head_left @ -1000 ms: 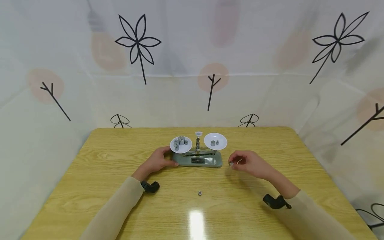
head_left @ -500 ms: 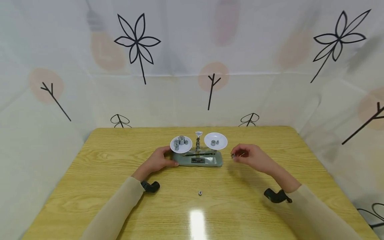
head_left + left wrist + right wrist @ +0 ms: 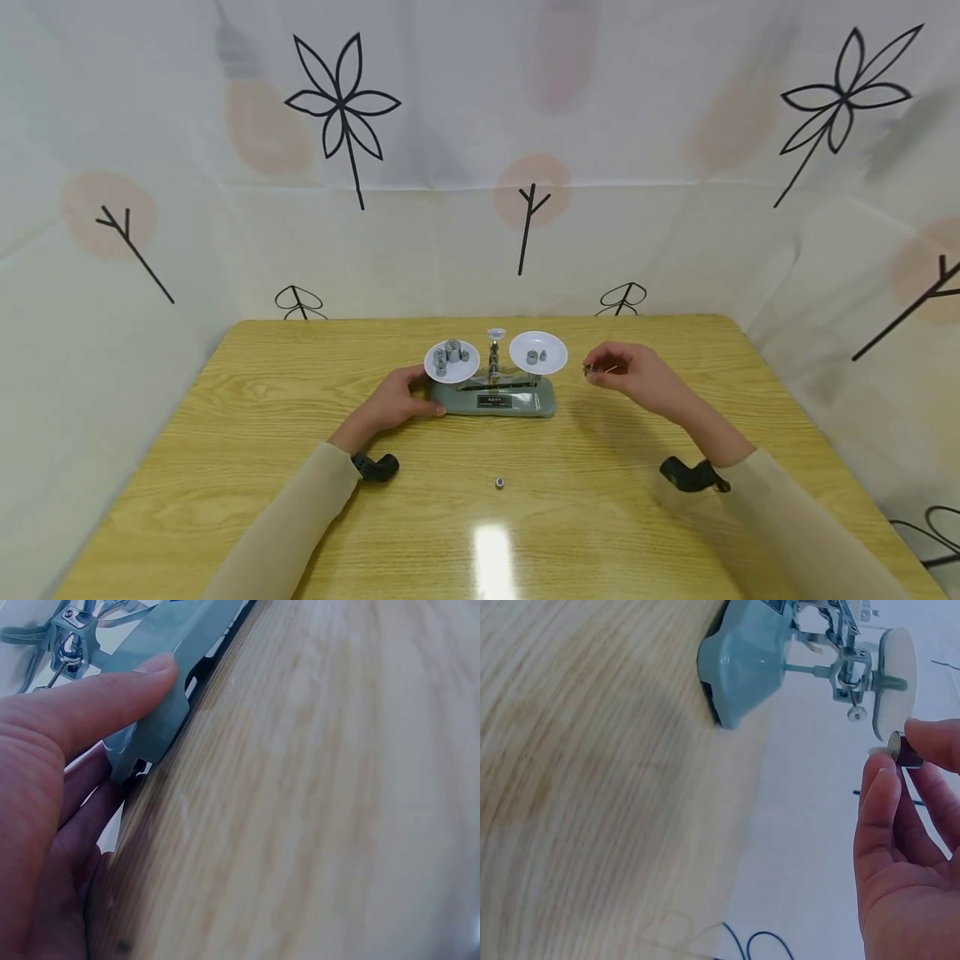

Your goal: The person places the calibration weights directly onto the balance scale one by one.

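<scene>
A small balance scale with a grey-green base [image 3: 517, 407] stands on the wooden table. My left hand [image 3: 392, 402] grips the base's left end; in the left wrist view the thumb [image 3: 127, 694] lies along the front and the fingers are behind. Several metal weights [image 3: 453, 351] sit on the left pan [image 3: 467, 376]. On the right pan [image 3: 553, 343] are a larger weight [image 3: 532, 357] and a smaller one [image 3: 543, 356]. Right of that pan, my right hand [image 3: 641, 382] pinches a small cylindrical metal weight [image 3: 905, 750] between thumb and fingers, raised off the table.
One more small weight [image 3: 499, 482] lies on the table [image 3: 360, 533] in front of the scale. A patterned cloth [image 3: 450, 250] hangs behind the table and at its sides. Each wrist wears a black camera mount [image 3: 377, 467].
The right hand has risen with the weight, moving away from the table's front edge and slightly right, to beside the right pan. The left hand and scale have stayed put.
</scene>
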`<state>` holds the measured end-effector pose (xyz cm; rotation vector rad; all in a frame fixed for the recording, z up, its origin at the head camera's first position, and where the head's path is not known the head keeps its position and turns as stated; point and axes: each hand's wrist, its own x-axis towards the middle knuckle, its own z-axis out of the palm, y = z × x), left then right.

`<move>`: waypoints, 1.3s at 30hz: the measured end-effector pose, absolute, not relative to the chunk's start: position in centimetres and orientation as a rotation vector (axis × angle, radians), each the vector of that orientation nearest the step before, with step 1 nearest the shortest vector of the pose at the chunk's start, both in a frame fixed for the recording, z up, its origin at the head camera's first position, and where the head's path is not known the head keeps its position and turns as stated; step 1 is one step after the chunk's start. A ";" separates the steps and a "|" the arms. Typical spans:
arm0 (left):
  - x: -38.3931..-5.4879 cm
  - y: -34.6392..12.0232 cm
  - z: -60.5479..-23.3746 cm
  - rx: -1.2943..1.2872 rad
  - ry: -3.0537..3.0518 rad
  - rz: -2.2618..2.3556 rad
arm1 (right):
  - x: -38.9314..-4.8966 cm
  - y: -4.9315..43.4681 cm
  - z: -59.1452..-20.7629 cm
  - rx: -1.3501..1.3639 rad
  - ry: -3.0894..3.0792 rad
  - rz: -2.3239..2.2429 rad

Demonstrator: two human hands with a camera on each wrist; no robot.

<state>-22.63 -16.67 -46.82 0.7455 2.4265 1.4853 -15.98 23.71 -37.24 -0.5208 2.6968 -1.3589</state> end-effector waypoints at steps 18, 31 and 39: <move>-20.2 -16.1 -43.2 0.768 2.446 1.455 | -18.1 23.2 -35.0 -0.544 2.748 -1.345; -22.4 -16.5 -47.0 0.746 2.439 1.502 | -19.6 21.8 -33.4 -0.583 2.817 -1.171; -21.8 -16.4 -45.8 0.765 2.437 1.484 | -20.5 20.8 -32.3 -0.628 2.793 -1.110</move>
